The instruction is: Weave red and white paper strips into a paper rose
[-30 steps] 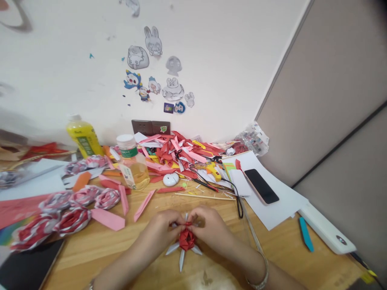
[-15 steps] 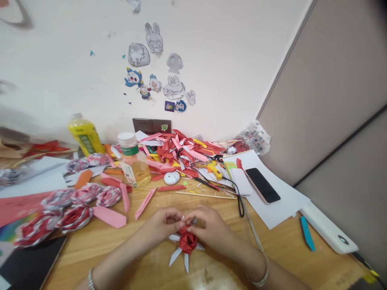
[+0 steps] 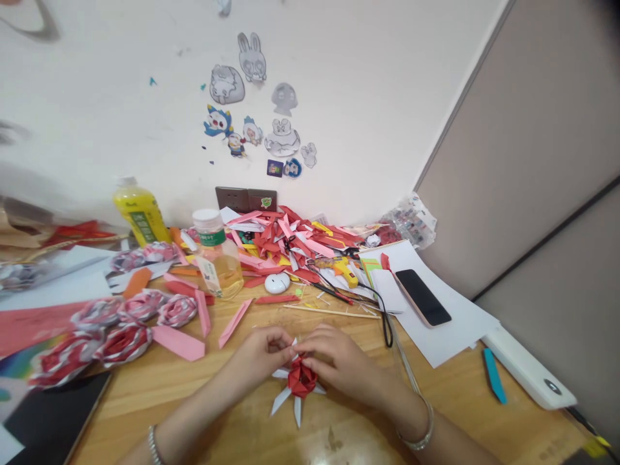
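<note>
A folded paper piece (image 3: 301, 378), with a red faceted middle and several white pointed strips fanning outward, is between my hands just above the wooden table (image 3: 232, 426). My left hand (image 3: 272, 352) pinches its upper left edge by a white strip. On the upper right, my right hand (image 3: 327, 355) has its fingers closed on the red part. The fingertips of both hands nearly meet at the top of the piece, and they hide part of it. White tips point down and to the left.
Behind lie a heap of red and pink folded strips (image 3: 290, 239), a yellow glue gun (image 3: 345, 270) and a jar (image 3: 217, 258). Woven paper rolls (image 3: 124, 342) sit left; a phone (image 3: 423, 297) and a white device (image 3: 527, 371) lie right.
The view has shifted slightly. The red and white piece has turned or tilted a little, and a white strip at its top shows more between my fingertips. Both hands keep hold of it.
</note>
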